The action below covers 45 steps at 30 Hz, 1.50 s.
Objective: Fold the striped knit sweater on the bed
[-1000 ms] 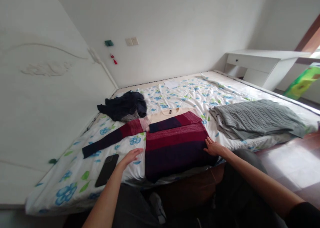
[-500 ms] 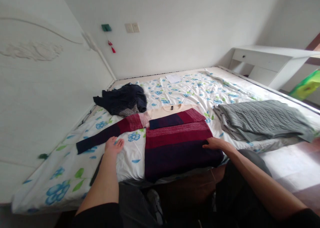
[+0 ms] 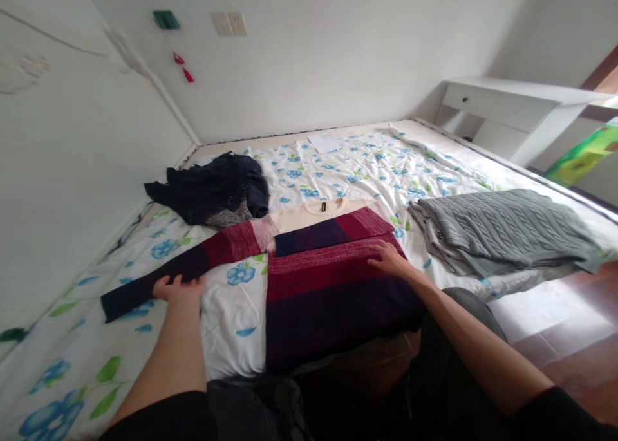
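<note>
A knit sweater (image 3: 338, 293), striped in cream, pink, maroon and dark navy, lies flat on the bed. One sleeve is folded across its chest; the other sleeve (image 3: 222, 248) stretches out to the left. My left hand (image 3: 179, 289) is at the lower edge of that outstretched sleeve, fingers apart and touching or just over the cuff half. Above the right side of the sweater's body hovers or rests my right hand (image 3: 390, 261), its fingers spread, just below the folded sleeve; contact is hard to make out.
A crumpled dark navy garment (image 3: 217, 187) lies at the back left of the floral bed sheet (image 3: 232, 335). To the right is a folded grey cable-knit sweater (image 3: 506, 228) on other clothing. Farther back are a white paper (image 3: 324, 143) and a white desk (image 3: 512, 116).
My left hand has moved left onto the outstretched sleeve. My right hand has let go of the sweater's right edge and moved up over its body. The view has shifted right.
</note>
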Tool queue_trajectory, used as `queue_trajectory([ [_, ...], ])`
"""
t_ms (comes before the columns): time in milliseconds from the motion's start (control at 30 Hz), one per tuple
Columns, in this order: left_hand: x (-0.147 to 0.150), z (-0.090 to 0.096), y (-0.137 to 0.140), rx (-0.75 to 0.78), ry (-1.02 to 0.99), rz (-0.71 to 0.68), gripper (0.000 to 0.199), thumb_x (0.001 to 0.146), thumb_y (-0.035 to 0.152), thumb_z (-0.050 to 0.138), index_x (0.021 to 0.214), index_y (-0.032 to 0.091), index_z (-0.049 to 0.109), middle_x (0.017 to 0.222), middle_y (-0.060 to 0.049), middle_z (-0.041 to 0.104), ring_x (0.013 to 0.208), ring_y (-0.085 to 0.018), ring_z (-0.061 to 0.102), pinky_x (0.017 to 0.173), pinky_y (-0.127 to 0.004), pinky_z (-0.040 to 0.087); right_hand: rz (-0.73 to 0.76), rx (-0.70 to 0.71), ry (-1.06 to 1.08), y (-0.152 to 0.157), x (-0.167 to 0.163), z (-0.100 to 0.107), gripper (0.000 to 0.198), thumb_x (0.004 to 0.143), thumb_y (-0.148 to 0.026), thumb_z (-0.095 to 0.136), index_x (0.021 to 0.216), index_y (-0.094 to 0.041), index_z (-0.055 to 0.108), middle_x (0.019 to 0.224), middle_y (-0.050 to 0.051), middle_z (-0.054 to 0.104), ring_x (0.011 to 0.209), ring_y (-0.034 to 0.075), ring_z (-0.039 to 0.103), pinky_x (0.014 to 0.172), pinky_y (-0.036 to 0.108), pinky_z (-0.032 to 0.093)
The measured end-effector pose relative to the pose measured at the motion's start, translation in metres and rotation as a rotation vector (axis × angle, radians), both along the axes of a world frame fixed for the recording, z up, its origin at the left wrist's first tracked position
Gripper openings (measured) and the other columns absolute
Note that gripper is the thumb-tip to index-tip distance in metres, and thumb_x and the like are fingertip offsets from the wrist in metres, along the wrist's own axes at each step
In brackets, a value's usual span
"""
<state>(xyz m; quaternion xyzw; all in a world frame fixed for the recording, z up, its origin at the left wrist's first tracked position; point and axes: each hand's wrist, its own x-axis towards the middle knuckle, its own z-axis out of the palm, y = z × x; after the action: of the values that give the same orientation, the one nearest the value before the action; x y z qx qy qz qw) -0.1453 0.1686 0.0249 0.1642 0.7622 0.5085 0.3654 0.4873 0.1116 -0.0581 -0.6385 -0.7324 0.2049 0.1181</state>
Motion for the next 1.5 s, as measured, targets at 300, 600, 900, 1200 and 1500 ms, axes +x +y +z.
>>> queue_trajectory([
  [300,0.055,0.098,0.072,0.453,0.195,0.011,0.071,0.116,0.026,0.03,0.18,-0.001,0.017,0.19,-0.016,0.035,0.168,-0.028,0.043,0.13,-0.048,0.045,-0.054,0.097,0.053,0.014,-0.008,0.005,0.057,0.107,-0.039,0.07,0.159,-0.018,0.074,0.172,0.018,0.061,0.161,0.043,0.054,0.138,0.055,0.04],
  [600,0.214,0.119,0.015,0.444,0.793,-1.146,0.061,0.095,0.073,0.072,0.129,0.026,0.089,0.15,-0.009,0.082,0.142,-0.034,0.074,0.128,-0.045,0.053,0.001,0.094,0.274,0.014,-0.003,0.019,0.038,0.103,-0.03,0.077,0.138,-0.02,0.086,0.146,0.014,0.082,0.139,0.036,0.076,0.125,0.046,0.056],
  [900,0.158,0.058,0.006,-0.286,0.964,-1.306,0.064,0.083,0.067,0.068,0.126,0.023,0.087,0.151,-0.015,0.08,0.145,-0.037,0.072,0.129,-0.044,0.051,-0.124,-0.045,0.377,0.045,0.002,0.03,0.036,0.101,-0.026,0.081,0.136,-0.019,0.087,0.14,0.013,0.084,0.127,0.035,0.082,0.116,0.04,0.061],
  [1200,0.155,0.023,0.03,-0.453,1.057,-1.395,0.076,0.092,0.053,0.063,0.155,0.013,0.076,0.187,-0.02,0.042,0.171,-0.035,0.047,0.14,-0.042,0.036,-0.541,-0.356,1.04,0.119,0.004,0.016,0.024,0.105,-0.026,0.077,0.128,-0.022,0.08,0.112,0.007,0.084,0.083,0.017,0.077,0.076,0.025,0.065],
  [1500,0.16,-0.01,0.058,-0.484,1.14,-1.458,0.079,0.089,0.039,0.069,0.163,0.012,0.069,0.189,-0.019,0.037,0.174,-0.035,0.04,0.14,-0.04,0.038,-0.733,-0.346,1.532,0.169,0.024,-0.017,0.04,0.105,-0.018,0.066,0.142,-0.032,0.068,0.143,0.008,0.075,0.104,0.016,0.079,0.095,0.029,0.07],
])
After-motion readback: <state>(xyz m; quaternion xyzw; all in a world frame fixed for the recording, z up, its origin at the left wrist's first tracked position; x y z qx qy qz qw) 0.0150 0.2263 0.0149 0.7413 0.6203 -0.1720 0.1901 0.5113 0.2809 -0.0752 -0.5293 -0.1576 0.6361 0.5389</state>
